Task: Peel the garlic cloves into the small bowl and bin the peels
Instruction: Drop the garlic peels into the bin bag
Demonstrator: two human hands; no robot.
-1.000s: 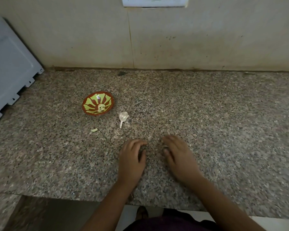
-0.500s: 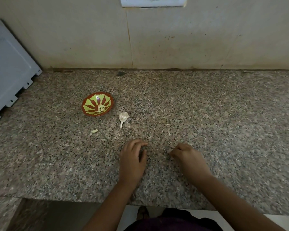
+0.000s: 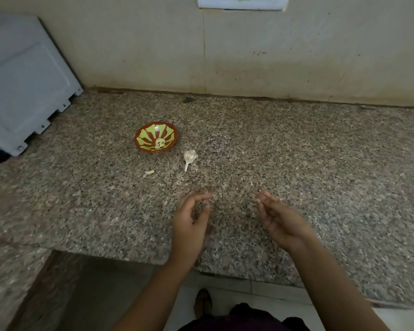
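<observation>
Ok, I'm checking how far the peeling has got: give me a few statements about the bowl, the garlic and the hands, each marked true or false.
1. The small bowl holds pale garlic pieces. True.
2. The garlic bulb lies inside the bowl. False: it lies on the counter, just right of the bowl.
3. The left hand grips the bulb. False: the bulb lies untouched, beyond both hands.
4. The left hand and the right hand are apart from each other. True.
5. A pale scrap lies on the counter, on the near side of the bowl. True.
</observation>
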